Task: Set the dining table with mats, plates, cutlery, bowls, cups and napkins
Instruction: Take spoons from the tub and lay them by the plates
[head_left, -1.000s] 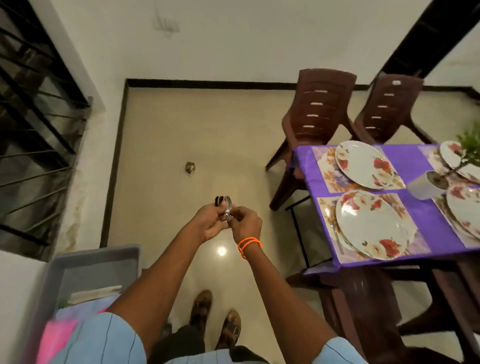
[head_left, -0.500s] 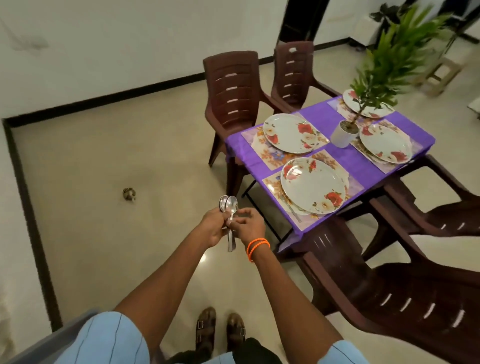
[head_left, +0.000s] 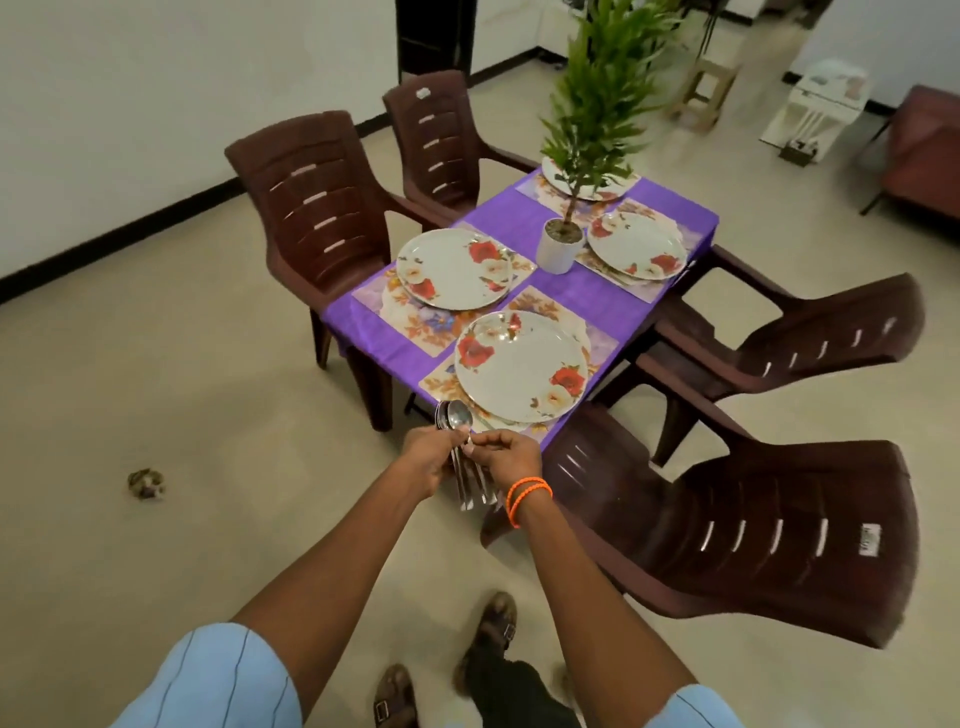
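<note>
Both hands' grip pinches a bunch of spoons (head_left: 460, 431) at the necks, bowls above, handles below; stiff, slippery steel, likely best held mid-handle.

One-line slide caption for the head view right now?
Both hands, left and right, hold spoons near a purple table set with four mats and plates.

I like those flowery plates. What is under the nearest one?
The nearest plate sits on a floral mat over the purple tablecloth. The mat's middle is covered by the plate.
</note>
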